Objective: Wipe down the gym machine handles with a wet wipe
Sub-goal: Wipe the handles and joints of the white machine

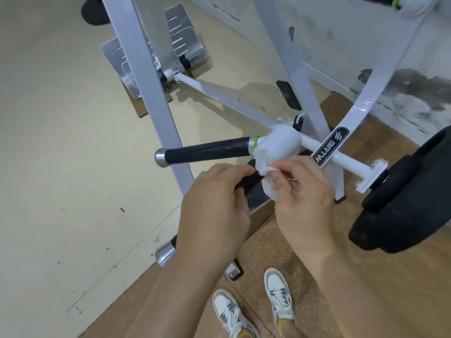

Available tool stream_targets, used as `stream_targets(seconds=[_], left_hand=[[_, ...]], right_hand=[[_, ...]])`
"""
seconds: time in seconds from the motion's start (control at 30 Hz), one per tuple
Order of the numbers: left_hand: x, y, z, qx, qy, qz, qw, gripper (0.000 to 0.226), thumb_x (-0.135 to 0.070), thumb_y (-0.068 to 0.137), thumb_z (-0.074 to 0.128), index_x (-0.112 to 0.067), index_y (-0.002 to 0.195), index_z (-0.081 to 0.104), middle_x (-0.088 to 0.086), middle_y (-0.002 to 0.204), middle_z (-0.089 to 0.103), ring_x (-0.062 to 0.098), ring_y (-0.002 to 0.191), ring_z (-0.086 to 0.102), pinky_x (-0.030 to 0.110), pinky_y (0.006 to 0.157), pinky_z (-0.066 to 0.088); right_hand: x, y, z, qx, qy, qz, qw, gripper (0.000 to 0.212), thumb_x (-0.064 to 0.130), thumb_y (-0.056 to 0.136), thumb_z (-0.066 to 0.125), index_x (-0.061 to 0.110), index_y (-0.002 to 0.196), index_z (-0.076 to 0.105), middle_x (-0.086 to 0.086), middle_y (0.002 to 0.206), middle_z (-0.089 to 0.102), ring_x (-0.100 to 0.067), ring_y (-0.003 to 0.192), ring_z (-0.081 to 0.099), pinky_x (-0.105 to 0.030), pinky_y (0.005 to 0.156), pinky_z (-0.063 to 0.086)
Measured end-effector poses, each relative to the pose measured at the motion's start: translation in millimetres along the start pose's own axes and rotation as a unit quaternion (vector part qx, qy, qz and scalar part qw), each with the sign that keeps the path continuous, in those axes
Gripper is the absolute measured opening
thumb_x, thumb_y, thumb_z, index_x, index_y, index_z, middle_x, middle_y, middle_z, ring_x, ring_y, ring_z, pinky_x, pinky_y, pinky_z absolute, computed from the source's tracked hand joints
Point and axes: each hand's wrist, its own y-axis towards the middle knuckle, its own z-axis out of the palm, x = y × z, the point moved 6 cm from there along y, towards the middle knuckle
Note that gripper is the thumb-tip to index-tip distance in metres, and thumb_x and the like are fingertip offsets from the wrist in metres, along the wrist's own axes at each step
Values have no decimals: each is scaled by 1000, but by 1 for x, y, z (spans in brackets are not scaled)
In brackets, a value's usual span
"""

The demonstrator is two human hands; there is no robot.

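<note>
Two black machine handles with silver end caps stick out to the left. The upper handle [207,151] lies bare, with a green ring at its inner end. A white wet wipe [275,147] is bunched over the white bar just right of that ring and hangs down. My left hand [214,211] grips the lower handle [246,185], hiding most of it; its silver cap [164,254] shows below my wrist. My right hand [302,193] pinches the wipe's lower part between thumb and fingers, next to my left hand.
White frame tubes [156,98] cross the view, one bearing a black label [329,147]. Grey foot plates [183,40] stand at the back. A black padded part [405,206] juts in at right. My shoes [278,296] stand on brown flooring.
</note>
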Motion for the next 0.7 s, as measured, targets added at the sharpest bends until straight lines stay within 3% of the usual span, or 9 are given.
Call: stream_targets(seconds=[0.07,0.13,0.23,0.33,0.4,0.53,0.7], left_hand=[[-3,4,0,30,14,6,999,44,-4,83,57,-36,113,66,-15,104,63,8,94,56,16,70,41],[-2,10,-1,58,14,6,998,47,-6,83,57,-41,113,65,-18,106,61,4,95,55,21,76,45],[1,20,-6,112,-19,4,994,55,-6,83,56,-58,101,61,-23,99,61,-5,90,56,11,75,44],[5,29,-8,152,-38,28,987,67,-6,82,55,-72,80,53,-30,95,60,-8,84,59,9,69,43],[10,34,-9,159,-57,47,985,61,-5,83,55,-66,84,57,-26,94,63,-8,85,60,11,72,46],[27,36,-5,164,-118,62,977,36,-10,89,54,-39,105,69,-22,99,67,-7,90,61,18,79,52],[34,35,-2,140,-158,94,973,31,-8,86,57,-31,100,72,-23,99,64,-2,90,62,25,82,53]], right_hand=[[-3,-6,3,-72,70,66,993,12,2,88,61,10,93,68,2,91,58,-16,78,63,-23,71,54],[-4,-14,10,-129,111,115,979,22,-2,88,59,19,92,65,1,91,59,-20,77,66,-30,70,56],[-3,-32,21,-183,171,201,947,36,-6,85,59,30,89,64,1,93,65,-22,87,68,-31,76,55],[1,-41,32,-203,272,302,891,26,5,85,68,30,92,72,2,97,72,-11,95,68,-21,79,53],[0,-39,34,-223,313,329,863,21,8,83,71,29,85,74,4,89,75,-6,88,70,-17,75,52],[-11,-37,39,-282,327,355,829,31,-1,84,66,24,67,73,5,66,72,-8,68,68,-28,72,54],[-10,-57,48,-278,264,363,849,32,-2,83,67,27,71,71,7,67,72,-13,71,69,-37,79,58]])
